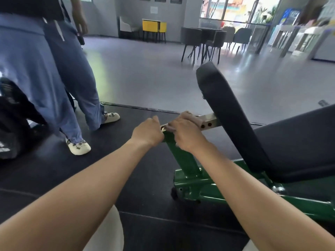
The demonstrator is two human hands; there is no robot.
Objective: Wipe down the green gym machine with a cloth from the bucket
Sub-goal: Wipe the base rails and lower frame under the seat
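The green gym machine stands on a black mat, with a green upright post, a green base frame and black pads. A silver bar crosses the top of the post. My right hand holds a brownish cloth pressed over that bar. My left hand grips the left end of the bar at the post's top, fingers curled around it. The bucket is out of view.
A person in wide blue trousers and pale shoes stands close on the left of the mat. A black upright pad rises to the right of my hands. Grey chairs and a table stand across the grey floor.
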